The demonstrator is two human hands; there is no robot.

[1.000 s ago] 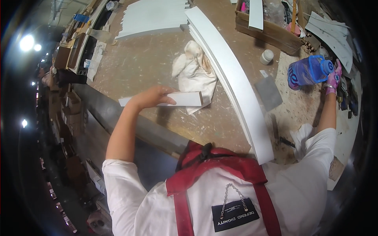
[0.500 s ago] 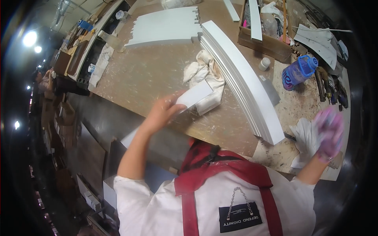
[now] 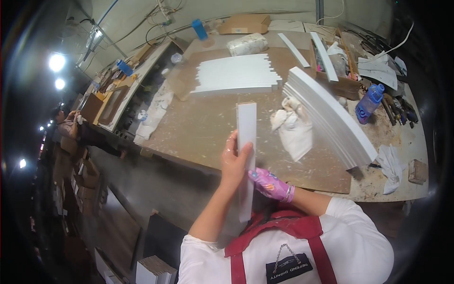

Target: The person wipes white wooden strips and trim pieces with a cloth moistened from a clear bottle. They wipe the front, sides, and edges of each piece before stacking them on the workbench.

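My bare left hand (image 3: pixel 233 163) is closed round a long white slat (image 3: pixel 247 123), held upright in front of my body past the table's near edge. The thumb lies across its face and the fingers wrap the left side. My right hand (image 3: pixel 270 184), in a pink patterned glove, has its fingers drawn together against the slat's right edge, below the left hand. Whether anything small sits inside those fingers is hidden. To the right of the slat, a crumpled white cloth (image 3: pixel 294 135) lies on the brown tabletop (image 3: pixel 208 130).
A stack of curved white slats (image 3: pixel 326 113) stands right of the cloth. Straight white slats (image 3: pixel 231 74) lie side by side farther back. A blue bottle (image 3: pixel 370 104), a white glove (image 3: pixel 390 165) and a wooden box (image 3: pixel 347 87) are at the right. Another person (image 3: pixel 71 125) stands far left.
The slat has swung from slanting to upright in my left hand. My right hand has come from the table's right side to the slat. The view has shifted, showing more of the table's far side.
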